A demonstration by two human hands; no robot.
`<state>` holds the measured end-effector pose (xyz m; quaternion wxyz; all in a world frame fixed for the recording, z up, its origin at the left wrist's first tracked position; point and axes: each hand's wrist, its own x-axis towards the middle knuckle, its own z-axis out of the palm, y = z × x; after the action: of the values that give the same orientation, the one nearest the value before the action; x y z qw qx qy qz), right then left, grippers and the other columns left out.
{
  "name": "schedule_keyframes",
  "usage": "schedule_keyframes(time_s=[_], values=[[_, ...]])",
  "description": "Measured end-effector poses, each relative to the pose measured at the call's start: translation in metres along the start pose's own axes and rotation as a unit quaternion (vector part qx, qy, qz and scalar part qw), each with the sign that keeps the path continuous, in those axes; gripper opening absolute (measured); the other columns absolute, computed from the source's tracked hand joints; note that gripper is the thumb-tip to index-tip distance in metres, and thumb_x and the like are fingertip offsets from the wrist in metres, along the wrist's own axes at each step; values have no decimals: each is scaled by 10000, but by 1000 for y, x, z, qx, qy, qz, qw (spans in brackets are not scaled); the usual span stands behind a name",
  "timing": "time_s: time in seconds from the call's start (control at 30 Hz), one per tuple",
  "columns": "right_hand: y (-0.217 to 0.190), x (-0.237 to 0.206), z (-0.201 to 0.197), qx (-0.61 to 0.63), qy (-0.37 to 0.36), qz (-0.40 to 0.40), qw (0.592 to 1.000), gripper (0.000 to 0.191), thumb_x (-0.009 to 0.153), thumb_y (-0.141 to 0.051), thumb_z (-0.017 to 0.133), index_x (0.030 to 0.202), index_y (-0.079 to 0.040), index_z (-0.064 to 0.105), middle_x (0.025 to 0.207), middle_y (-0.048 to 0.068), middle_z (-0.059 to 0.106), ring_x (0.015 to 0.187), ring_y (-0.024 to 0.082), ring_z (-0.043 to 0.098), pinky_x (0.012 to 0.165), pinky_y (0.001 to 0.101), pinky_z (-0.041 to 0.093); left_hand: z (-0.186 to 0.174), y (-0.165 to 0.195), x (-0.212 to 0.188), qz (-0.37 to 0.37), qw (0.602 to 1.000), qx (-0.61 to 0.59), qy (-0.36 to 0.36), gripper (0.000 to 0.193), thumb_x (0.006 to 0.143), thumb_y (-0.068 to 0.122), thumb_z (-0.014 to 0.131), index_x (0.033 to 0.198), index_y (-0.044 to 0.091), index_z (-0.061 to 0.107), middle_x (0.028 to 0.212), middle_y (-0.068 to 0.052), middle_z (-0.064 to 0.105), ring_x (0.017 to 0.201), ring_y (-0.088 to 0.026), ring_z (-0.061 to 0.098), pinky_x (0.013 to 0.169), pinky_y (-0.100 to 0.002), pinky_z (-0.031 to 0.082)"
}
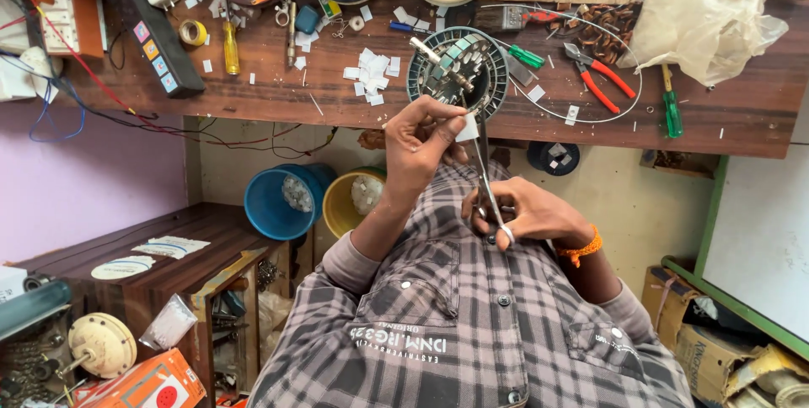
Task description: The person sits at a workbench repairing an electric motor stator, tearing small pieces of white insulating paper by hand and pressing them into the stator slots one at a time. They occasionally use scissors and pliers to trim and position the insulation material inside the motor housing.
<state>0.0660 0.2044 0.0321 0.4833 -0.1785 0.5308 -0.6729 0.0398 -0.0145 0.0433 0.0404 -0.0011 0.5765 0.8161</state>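
Snipping the small white paper slip (466,128) pinched in my left hand (419,140), steel scissors (483,174) gripped in my right hand (529,214); many cut white pieces (372,72) already litter the brown wooden bench (742,113), round grey motor stator (458,71) waiting.

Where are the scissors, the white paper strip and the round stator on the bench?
scissors (483,174), head view, on the blades below the strip.
white paper strip (468,127), head view, on its middle.
round stator (459,71), head view, on its slotted core.

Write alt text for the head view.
The left hand pinches a small white paper piece while the right hand works scissors on it, before a round motor stator on a cluttered wooden bench.
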Motion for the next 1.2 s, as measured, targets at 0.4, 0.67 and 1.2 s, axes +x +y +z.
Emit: schedule_keyframes(time_s=[0.4, 0.67, 1.2], values=[[-9, -2, 5, 61, 8, 52, 997, 559, 698, -237, 931, 1127, 51, 718, 700, -22, 602, 643, 56, 529, 585, 240, 417, -7, 6, -4, 16, 1000, 9, 23, 71, 1011, 60, 714, 1054, 10, 688, 774, -51, 721, 600, -95, 683, 495, -205, 458], [-15, -3, 8, 58, 1, 53, 997, 592, 695, -212, 930, 1178, 58, 721, 707, -14, 615, 641, 57, 552, 578, 236, 430, -6, 12, -12, 23, 998, 31, 48, 83, 1004, 44, 726, 1072, -4, 725, 798, -56, 717, 605, -91, 679, 500, -216, 468], [-27, 1, 15, -20, 20, 48, 998, 470, 747, -119, 877, 1168, 30, 731, 720, -27, 636, 666, 39, 557, 601, 227, 453, -10, 8, -13, 34, 997, 25, 57, 76, 1006, 30, 724, 1077, 4, 729, 765, -45, 711, 594, -93, 681, 483, -216, 459]])
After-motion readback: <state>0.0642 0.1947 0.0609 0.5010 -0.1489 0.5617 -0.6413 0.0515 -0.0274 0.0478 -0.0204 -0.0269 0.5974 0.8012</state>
